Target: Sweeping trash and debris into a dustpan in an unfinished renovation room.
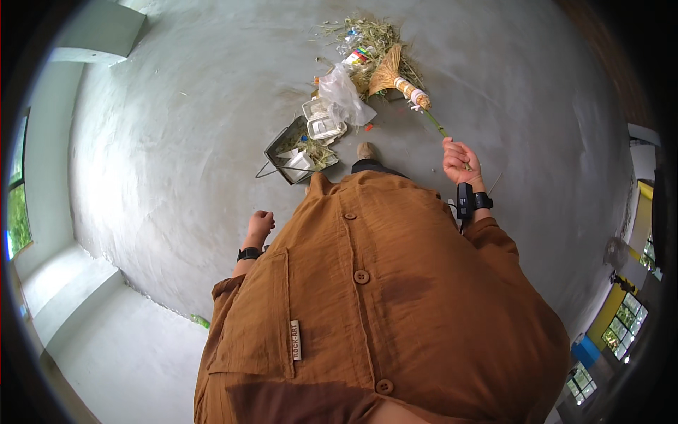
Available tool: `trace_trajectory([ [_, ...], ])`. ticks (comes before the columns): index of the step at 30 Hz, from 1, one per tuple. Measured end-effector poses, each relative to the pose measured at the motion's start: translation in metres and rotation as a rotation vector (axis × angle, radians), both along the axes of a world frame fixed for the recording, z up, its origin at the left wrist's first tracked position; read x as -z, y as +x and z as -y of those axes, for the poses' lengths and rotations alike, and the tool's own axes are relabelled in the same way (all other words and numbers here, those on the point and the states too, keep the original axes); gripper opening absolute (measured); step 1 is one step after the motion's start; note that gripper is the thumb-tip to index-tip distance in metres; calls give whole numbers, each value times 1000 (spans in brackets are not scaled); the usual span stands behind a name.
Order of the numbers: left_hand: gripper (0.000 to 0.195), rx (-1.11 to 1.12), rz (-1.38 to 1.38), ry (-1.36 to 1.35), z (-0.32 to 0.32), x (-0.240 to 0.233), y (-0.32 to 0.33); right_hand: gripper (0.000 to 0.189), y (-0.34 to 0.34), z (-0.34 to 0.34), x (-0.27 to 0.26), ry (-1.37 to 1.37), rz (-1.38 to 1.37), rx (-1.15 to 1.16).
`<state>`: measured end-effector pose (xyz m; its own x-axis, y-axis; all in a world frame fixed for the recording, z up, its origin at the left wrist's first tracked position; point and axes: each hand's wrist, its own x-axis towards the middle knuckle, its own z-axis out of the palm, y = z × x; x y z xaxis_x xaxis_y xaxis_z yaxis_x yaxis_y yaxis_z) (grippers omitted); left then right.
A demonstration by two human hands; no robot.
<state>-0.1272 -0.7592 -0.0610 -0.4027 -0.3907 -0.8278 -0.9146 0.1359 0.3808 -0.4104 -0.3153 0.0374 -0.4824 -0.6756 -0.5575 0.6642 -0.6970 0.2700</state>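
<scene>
My right hand (460,159) is wrapped around the thin green stick handle of a straw broom (388,71). White strips bind the broom's neck, and its fanned bristles rest against a heap of dry straw (378,33). My left hand (260,224) hangs beside my body with its fingers curled in and nothing visible in it. In front of it on the floor sits a dark dustpan (275,146) with a wire handle, holding straw and white foam pieces (299,164). An open white foam food box (324,124) lies at the dustpan's edge, touching a crumpled clear plastic bag (344,95).
Colourful packaging (358,55) lies in the straw. A small orange scrap (368,127) is on the grey concrete floor (185,143) near my shoe (365,150). A green bottle (200,320) lies by the left wall ledge (79,297). A pillar base (98,34) juts out at the upper left.
</scene>
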Motion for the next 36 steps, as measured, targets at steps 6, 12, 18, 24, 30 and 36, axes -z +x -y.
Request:
trace_trajectory([
  [6,28,66,-49,-7,4,8,-24,8,22,-31,2,248,-74,-51],
  [12,27,86,-57,-16,-6,1,-29,7,26,-58,23,342,123,-12],
  [18,27,-23,3,-37,-22,-10,-8,13,10,-70,58,452,273,10],
  [24,28,-59,15,-100,-37,-26,3,19,-24,-43,101,399,298,-129],
  [30,32,-140,49,-167,-62,16,42,21,-85,41,80,366,223,-227],
  [36,33,-216,78,-202,-97,-18,19,13,-150,74,70,103,114,-311],
])
